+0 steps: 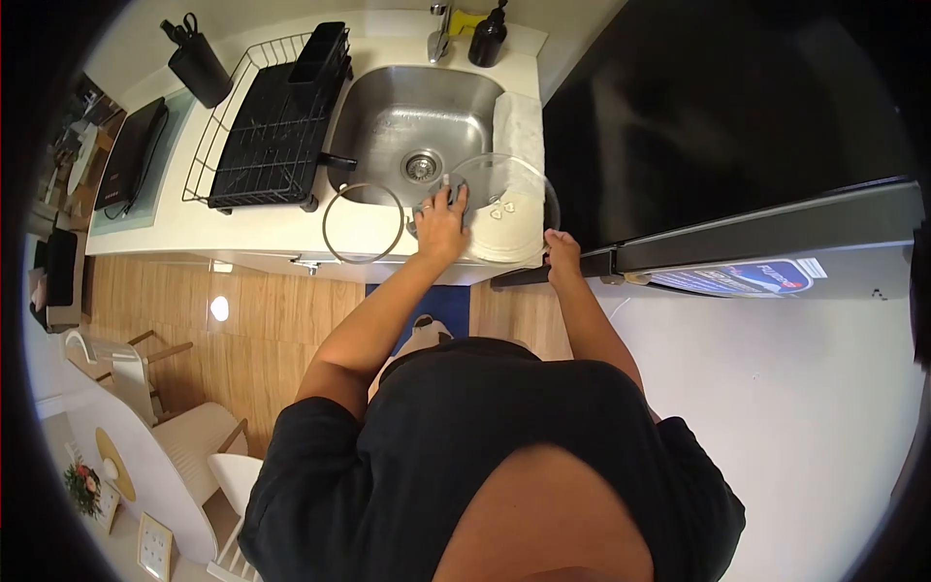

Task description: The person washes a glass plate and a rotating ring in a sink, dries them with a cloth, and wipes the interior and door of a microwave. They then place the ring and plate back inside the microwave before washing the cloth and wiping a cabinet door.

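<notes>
A round clear glass plate (512,215) lies at the right edge of the counter, partly over the sink's corner. My left hand (439,221) presses a small grey sponge (457,197) onto the plate's left side. My right hand (561,249) grips the plate's right rim, next to the black appliance. Both arms reach forward from my black shirt.
A steel sink (417,121) sits behind the plate, with a white towel (521,124) on its right. A round lid ring (363,223) lies on the white counter (262,228). There is a black dish rack (272,126) to the left and a dark soap bottle (488,39) by the tap. A large black appliance (737,126) stands at the right.
</notes>
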The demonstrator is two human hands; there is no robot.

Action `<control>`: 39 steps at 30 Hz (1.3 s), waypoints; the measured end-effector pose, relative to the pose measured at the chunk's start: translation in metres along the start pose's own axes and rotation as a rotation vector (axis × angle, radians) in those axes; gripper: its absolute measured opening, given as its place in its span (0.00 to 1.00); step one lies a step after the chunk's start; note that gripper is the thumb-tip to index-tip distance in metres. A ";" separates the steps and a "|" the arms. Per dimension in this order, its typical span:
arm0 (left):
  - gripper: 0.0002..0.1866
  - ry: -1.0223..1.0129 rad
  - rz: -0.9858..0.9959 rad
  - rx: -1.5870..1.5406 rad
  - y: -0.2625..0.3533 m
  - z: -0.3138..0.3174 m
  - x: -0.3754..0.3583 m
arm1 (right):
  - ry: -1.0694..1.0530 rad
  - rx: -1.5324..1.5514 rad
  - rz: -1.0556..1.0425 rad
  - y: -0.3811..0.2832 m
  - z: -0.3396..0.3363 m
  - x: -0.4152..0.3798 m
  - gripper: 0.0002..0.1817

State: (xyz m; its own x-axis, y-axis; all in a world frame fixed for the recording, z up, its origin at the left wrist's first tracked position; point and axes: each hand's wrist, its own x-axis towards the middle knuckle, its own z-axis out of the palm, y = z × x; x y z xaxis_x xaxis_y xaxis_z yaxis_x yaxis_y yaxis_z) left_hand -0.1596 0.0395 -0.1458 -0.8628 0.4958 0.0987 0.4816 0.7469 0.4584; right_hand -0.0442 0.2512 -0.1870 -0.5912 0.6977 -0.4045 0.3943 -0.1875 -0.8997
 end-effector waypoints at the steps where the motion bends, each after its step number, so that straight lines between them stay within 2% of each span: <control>1: 0.38 -0.005 -0.005 0.006 0.002 0.000 -0.002 | -0.005 0.052 -0.026 0.005 0.000 0.007 0.09; 2: 0.39 -0.010 -0.010 0.012 0.004 0.000 -0.005 | -0.015 0.045 -0.016 -0.004 0.006 -0.004 0.09; 4: 0.39 -0.027 -0.016 0.048 0.005 0.002 -0.006 | 0.029 0.399 -0.082 -0.029 0.012 -0.027 0.06; 5: 0.39 -0.029 -0.005 0.052 0.004 0.004 -0.007 | 0.016 0.359 -0.163 -0.036 0.009 -0.030 0.04; 6: 0.39 -0.030 0.005 0.057 0.003 0.005 -0.007 | 0.010 0.358 -0.158 -0.042 0.005 -0.034 0.04; 8: 0.39 -0.032 -0.006 0.066 0.001 0.006 -0.009 | 0.019 0.275 -0.372 -0.069 -0.001 -0.056 0.07; 9: 0.40 -0.079 0.048 0.112 0.002 0.002 -0.012 | 0.014 0.275 -0.369 -0.083 -0.005 -0.067 0.07; 10: 0.41 -0.126 0.102 0.158 0.003 -0.005 -0.016 | 0.049 0.219 -0.454 -0.096 -0.010 -0.078 0.07; 11: 0.42 -0.124 0.141 0.099 0.006 -0.017 -0.021 | 0.090 0.163 -0.538 -0.108 -0.013 -0.090 0.08; 12: 0.42 -0.129 0.148 0.097 0.006 -0.026 -0.026 | 0.099 0.162 -0.536 -0.119 -0.017 -0.102 0.08; 14: 0.44 0.114 0.122 -0.028 -0.006 -0.041 -0.031 | 0.154 0.098 -0.651 -0.138 -0.028 -0.121 0.08; 16: 0.45 0.176 0.061 0.028 -0.046 -0.050 -0.043 | 0.167 0.123 -0.651 -0.146 -0.041 -0.134 0.08; 18: 0.39 0.125 0.036 0.185 -0.092 -0.055 -0.070 | 0.142 0.175 -0.637 -0.149 -0.048 -0.144 0.08; 20: 0.27 0.122 0.188 0.229 -0.129 -0.052 -0.089 | 0.139 0.189 -0.644 -0.147 -0.053 -0.151 0.08; 22: 0.18 0.155 0.214 0.201 -0.143 -0.055 -0.093 | 0.080 0.176 -0.620 -0.141 -0.057 -0.157 0.08; 24: 0.16 0.228 0.217 0.123 -0.135 -0.070 -0.089 | 0.070 0.151 -0.649 -0.141 -0.060 -0.166 0.08; 26: 0.15 0.305 0.210 0.046 -0.110 -0.097 -0.087 | 0.013 0.115 -0.652 -0.136 -0.070 -0.168 0.07; 28: 0.14 0.500 -0.038 -0.378 -0.072 -0.133 -0.088 | -0.005 0.126 -0.687 -0.136 -0.084 -0.173 0.07; 31: 0.12 0.623 0.069 -0.603 -0.019 -0.166 -0.094 | -0.051 0.199 -0.699 -0.141 -0.113 -0.188 0.07; 35: 0.10 0.462 0.220 -0.955 0.076 -0.178 -0.104 | -0.064 0.247 -0.789 -0.146 -0.182 -0.215 0.08; 38: 0.08 0.317 0.340 -0.945 0.169 -0.202 -0.122 | -0.010 0.350 -0.873 -0.144 -0.262 -0.238 0.09; 39: 0.09 0.339 0.442 -0.860 0.197 -0.210 -0.127 | 0.030 0.416 -0.908 -0.144 -0.288 -0.248 0.10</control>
State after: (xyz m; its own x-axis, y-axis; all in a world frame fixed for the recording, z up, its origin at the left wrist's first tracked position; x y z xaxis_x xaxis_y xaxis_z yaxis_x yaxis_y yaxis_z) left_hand 0.0131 0.0309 0.1175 -0.6969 0.3990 0.5959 0.6093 -0.1088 0.7854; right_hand 0.2487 0.3042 0.0903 -0.5264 0.7126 0.4638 -0.4793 0.2019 -0.8541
